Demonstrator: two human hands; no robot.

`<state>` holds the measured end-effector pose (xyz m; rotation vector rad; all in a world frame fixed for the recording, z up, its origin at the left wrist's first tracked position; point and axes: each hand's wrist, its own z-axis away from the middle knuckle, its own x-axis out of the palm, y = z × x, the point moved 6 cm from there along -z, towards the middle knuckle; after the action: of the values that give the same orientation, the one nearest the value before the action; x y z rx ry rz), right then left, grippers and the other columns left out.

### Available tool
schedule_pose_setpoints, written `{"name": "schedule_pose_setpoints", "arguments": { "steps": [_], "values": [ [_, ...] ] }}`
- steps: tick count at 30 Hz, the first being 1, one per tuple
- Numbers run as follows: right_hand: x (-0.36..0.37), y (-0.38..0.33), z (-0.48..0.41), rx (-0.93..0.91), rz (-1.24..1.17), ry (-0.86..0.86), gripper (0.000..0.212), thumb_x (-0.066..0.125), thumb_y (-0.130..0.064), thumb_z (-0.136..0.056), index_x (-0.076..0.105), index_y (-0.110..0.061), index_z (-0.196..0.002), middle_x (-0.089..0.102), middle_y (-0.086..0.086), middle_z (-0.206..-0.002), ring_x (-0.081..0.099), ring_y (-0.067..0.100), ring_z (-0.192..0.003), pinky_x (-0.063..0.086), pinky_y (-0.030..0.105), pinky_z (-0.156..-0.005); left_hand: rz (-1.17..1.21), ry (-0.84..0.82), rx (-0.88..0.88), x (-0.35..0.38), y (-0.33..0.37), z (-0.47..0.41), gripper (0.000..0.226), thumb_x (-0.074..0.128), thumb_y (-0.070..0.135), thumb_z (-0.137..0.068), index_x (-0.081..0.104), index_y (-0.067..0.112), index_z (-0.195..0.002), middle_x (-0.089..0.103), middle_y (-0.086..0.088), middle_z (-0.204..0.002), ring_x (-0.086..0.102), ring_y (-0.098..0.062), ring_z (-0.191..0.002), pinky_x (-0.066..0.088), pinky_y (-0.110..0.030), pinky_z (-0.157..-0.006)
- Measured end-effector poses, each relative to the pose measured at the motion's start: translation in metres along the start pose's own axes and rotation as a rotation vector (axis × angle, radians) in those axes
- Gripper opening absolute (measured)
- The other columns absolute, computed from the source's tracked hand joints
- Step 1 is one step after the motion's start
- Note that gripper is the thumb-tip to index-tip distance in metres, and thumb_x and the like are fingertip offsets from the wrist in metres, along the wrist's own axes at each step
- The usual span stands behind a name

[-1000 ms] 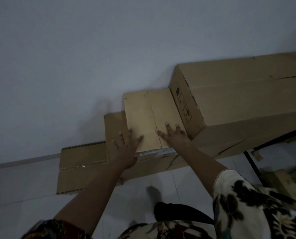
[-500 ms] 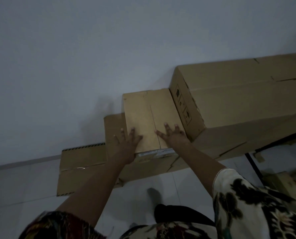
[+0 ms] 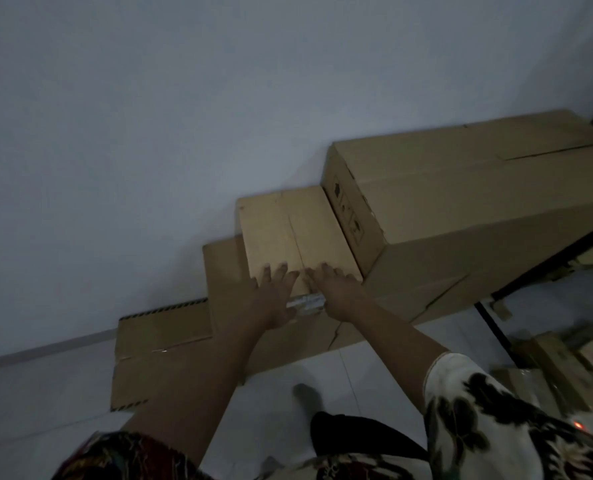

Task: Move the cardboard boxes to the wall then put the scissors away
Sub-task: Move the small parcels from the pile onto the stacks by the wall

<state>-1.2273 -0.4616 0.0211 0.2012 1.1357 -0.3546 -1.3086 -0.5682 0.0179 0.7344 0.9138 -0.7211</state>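
Matt brown cardboard boxes (image 3: 461, 209); glossy white floor tiles (image 3: 46, 393).

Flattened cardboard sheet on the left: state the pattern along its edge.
Dark diagonal stripes edge the flattened cardboard sheet, seen best in the head view.

Against the wall (image 3: 184, 116) a small box (image 3: 288, 233) sits on a lower box (image 3: 224, 282), with a long box (image 3: 478, 188) touching its right side and a flat cardboard sheet (image 3: 160, 344) on the floor (image 3: 39, 403) to their left.
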Motion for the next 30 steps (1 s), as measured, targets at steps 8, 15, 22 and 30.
{"name": "schedule_pose_setpoints", "arguments": {
  "steps": [8, 15, 22, 30],
  "values": [
    [0.000, 0.034, 0.073, 0.153, -0.324, 0.243, 0.069, 0.056, -0.016, -0.090, 0.026, -0.020, -0.152, 0.041, 0.012, -0.141, 0.053, 0.036, -0.115, 0.050, 0.039, -0.087, -0.023, 0.005, 0.172, 0.006, 0.082, 0.016, 0.079, 0.058, 0.032, -0.092, 0.010, 0.019, -0.154, 0.002, -0.005, -0.162, 0.002, -0.038, -0.147, 0.017, -0.057, -0.113],
    [0.019, 0.087, 0.147, 0.377, -0.398, 0.281, 0.069, 0.054, -0.017, -0.091, 0.022, -0.015, -0.151, 0.038, 0.013, -0.142, 0.048, 0.033, -0.121, 0.045, 0.036, -0.088, -0.083, 0.005, 0.283, 0.020, 0.160, 0.025, 0.078, 0.057, 0.033, -0.091, 0.012, 0.019, -0.153, 0.004, -0.003, -0.162, 0.004, -0.035, -0.147, 0.018, -0.056, -0.113],
    [0.048, 0.166, 0.256, 0.483, -0.406, 0.340, 0.072, 0.053, -0.016, -0.093, 0.014, -0.018, -0.154, 0.036, 0.014, -0.144, 0.051, 0.033, -0.116, 0.037, 0.030, -0.075, -0.105, 0.041, 0.407, 0.037, 0.297, 0.036, 0.078, 0.058, 0.035, -0.091, 0.013, 0.019, -0.153, 0.005, -0.005, -0.162, 0.005, -0.039, -0.147, 0.016, -0.054, -0.115],
    [0.133, 0.274, 0.430, 0.769, -0.374, 0.273, 0.079, 0.054, -0.026, -0.093, 0.007, -0.021, -0.156, 0.032, 0.015, -0.148, 0.049, 0.035, -0.119, 0.047, 0.038, -0.086, -0.151, 0.005, 0.626, 0.105, 0.484, 0.067, 0.081, 0.057, 0.038, -0.092, 0.009, 0.019, -0.155, -0.004, -0.005, -0.163, 0.003, -0.040, -0.146, 0.013, -0.057, -0.116]
  ]
}}
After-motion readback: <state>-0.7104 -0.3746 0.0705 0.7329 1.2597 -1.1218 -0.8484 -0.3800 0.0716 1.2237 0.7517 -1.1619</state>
